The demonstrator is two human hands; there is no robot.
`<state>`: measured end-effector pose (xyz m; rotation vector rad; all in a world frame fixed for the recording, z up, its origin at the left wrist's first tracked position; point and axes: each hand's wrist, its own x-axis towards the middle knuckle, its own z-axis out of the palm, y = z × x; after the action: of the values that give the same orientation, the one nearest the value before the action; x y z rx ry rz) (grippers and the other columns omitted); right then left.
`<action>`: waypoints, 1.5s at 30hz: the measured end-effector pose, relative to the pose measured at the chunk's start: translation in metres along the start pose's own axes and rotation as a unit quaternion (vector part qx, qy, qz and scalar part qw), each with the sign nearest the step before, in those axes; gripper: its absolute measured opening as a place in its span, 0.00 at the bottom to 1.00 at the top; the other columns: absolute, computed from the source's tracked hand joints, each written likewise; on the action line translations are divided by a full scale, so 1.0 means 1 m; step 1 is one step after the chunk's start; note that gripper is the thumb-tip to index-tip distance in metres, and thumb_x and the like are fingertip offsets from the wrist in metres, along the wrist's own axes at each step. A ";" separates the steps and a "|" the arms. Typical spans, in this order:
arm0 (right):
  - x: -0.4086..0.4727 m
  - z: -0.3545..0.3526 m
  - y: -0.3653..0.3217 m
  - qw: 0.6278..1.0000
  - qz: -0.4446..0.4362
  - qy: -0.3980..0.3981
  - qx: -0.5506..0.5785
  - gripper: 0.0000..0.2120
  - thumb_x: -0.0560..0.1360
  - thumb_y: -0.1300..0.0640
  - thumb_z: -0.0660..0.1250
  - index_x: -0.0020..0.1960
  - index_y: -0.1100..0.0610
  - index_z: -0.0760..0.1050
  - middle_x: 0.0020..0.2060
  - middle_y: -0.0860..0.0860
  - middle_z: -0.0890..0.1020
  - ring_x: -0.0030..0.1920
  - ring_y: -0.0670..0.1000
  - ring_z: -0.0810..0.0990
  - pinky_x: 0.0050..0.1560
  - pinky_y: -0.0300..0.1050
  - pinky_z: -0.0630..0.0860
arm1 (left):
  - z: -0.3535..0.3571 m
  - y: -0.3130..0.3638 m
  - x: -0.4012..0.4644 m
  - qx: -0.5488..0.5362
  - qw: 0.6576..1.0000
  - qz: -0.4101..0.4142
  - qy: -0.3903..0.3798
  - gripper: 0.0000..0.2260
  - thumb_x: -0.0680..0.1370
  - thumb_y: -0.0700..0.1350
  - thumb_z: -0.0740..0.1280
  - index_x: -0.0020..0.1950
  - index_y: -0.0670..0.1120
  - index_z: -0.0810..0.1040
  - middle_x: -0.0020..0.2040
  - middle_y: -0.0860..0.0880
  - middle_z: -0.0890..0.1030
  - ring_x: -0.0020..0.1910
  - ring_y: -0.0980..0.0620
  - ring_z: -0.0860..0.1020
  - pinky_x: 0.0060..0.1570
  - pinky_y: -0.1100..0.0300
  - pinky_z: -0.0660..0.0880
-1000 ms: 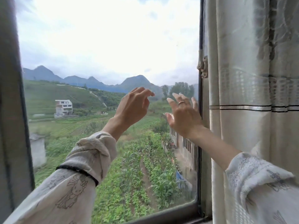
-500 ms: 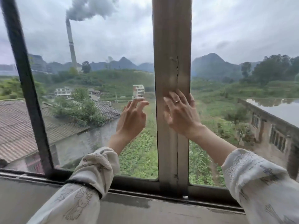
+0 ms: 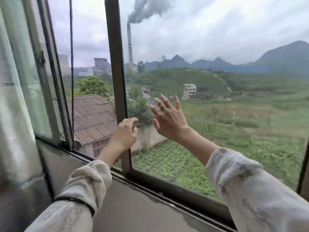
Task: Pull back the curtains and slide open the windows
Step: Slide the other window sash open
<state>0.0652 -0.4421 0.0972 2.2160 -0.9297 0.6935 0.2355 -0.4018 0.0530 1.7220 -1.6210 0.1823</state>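
Observation:
A dark vertical window frame bar (image 3: 115, 64) crosses the middle of the view. My left hand (image 3: 124, 133) has its fingers curled around that bar at mid height. Just right of the bar, my right hand (image 3: 168, 118) is held up with fingers spread and a ring on one finger. Whether it touches the glass (image 3: 217, 81) I cannot tell. A pale curtain (image 3: 11, 106) hangs pulled to the far left edge. Behind it sits another window sash (image 3: 51, 81) with a small latch (image 3: 41, 58).
A grey sill (image 3: 133, 208) runs below the dark bottom rail (image 3: 167, 185). A thin dark cord (image 3: 71, 64) hangs in front of the left pane. Outside are a tiled roof, fields, a smoking chimney and hills. Another frame edge (image 3: 302, 164) stands at the far right.
The view has swung left. My left hand went from flat beside the bar to curled around it. My right hand came off the bar and now sits to its right, fingers spread.

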 end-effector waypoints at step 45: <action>0.132 0.099 -0.129 0.941 0.275 0.059 -0.187 0.27 0.78 0.51 0.60 0.74 0.56 0.59 0.75 0.57 0.60 0.75 0.59 0.57 0.73 0.63 0.54 | 0.028 -0.121 0.195 -0.621 0.755 0.195 -0.075 0.17 0.77 0.57 0.46 0.41 0.52 0.70 0.39 0.46 0.76 0.39 0.48 0.74 0.40 0.48 0.72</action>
<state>0.2656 -0.4979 0.0750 1.5680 -1.5013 0.8041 0.3713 -0.5846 0.0943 0.3578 -1.5557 -0.7235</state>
